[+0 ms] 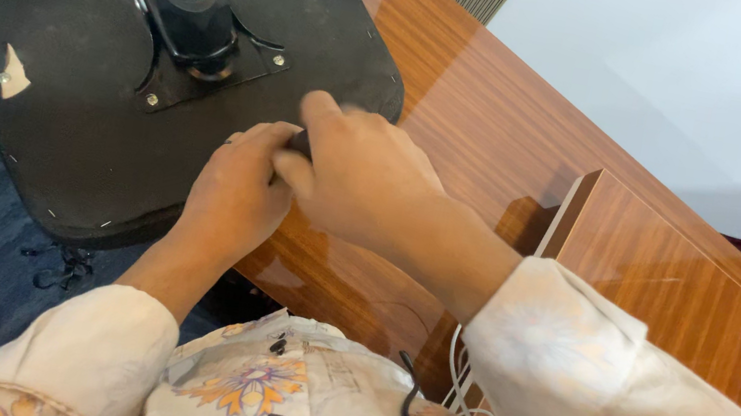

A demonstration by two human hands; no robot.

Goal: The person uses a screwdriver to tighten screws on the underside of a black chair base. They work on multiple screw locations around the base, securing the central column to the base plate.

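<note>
Both hands' grip, left hand point(236, 194) and right hand point(360, 181), closes together on something small, hidden, at the upturned chair seat's point(58, 82) edge, its mechanism plate point(191, 14) already mounted.

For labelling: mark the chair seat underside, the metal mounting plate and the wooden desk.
chair seat underside point(49, 131), head view, bare black board.
metal mounting plate point(261, 52), head view, right wing.
wooden desk point(496, 129), head view, glossy top.

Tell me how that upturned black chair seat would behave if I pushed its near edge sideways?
Probably stiff: the chair seat shows a flat board underside. Likely top-heavy, given the metal bracket and post bolted on. It may slide easily, since the wooden desk is glossy and part overhangs.
</note>
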